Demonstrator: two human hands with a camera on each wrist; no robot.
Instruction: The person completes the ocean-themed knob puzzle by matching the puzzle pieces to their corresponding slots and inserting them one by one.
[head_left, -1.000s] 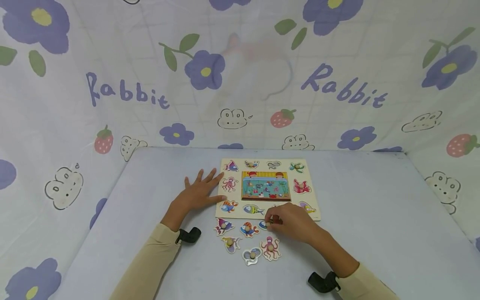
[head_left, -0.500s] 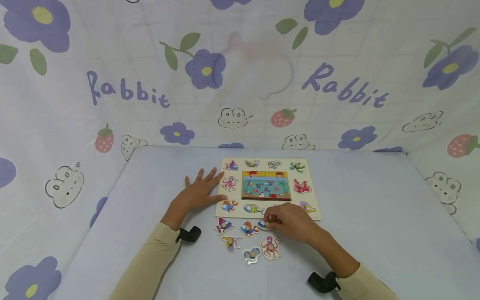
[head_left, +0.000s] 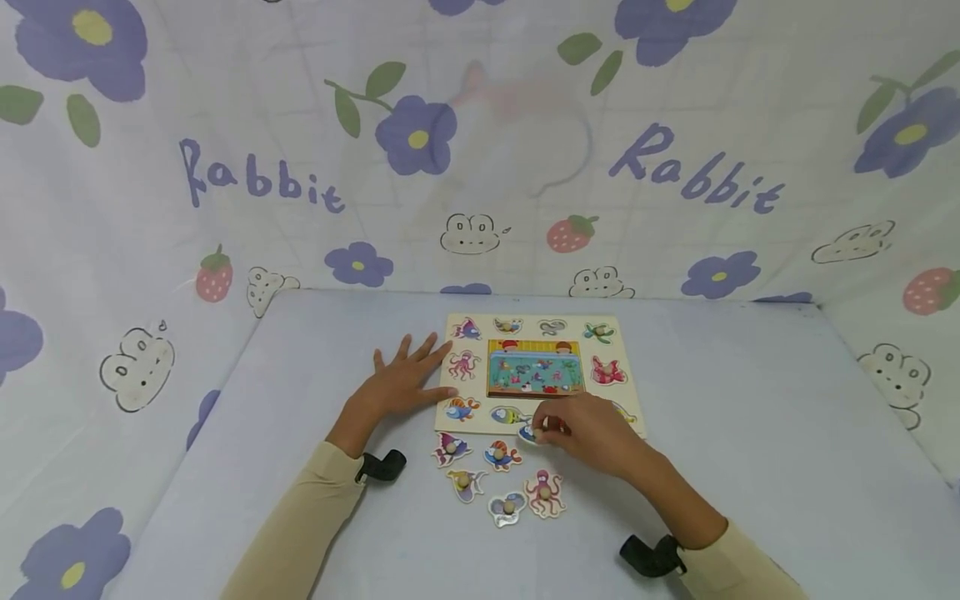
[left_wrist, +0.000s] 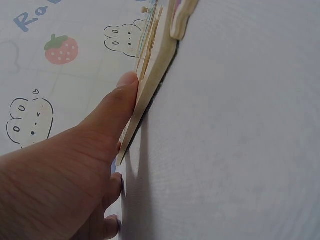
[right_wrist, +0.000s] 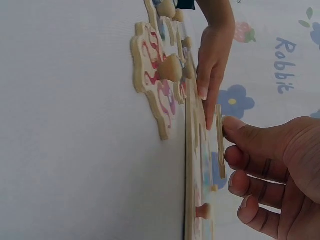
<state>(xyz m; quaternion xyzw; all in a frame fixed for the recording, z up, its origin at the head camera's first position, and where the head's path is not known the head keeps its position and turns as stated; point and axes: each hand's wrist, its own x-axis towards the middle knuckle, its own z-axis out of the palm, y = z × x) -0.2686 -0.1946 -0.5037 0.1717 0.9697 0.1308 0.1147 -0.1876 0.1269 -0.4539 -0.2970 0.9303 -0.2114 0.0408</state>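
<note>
Right hand holding one blue piece above the near edge of the puzzle board
Thumb and fingertips close together on the piece — a narrow pinch, contact partly hidden; piece clear of the board, nearly parallel to it. Left hand spread, fingers straight, touching the board's left edge, gripping nothing. Best handling, I judge: piece level, outline turned true before any downward pressure, board steadied lightly by the left hand. Count: two hands, one board, one piece held, five loose on the table — one purple fish piece, one hermit crab piece, one yellow fish piece, one octopus piece, one grey piece; seated pieces too small to count surely
</note>
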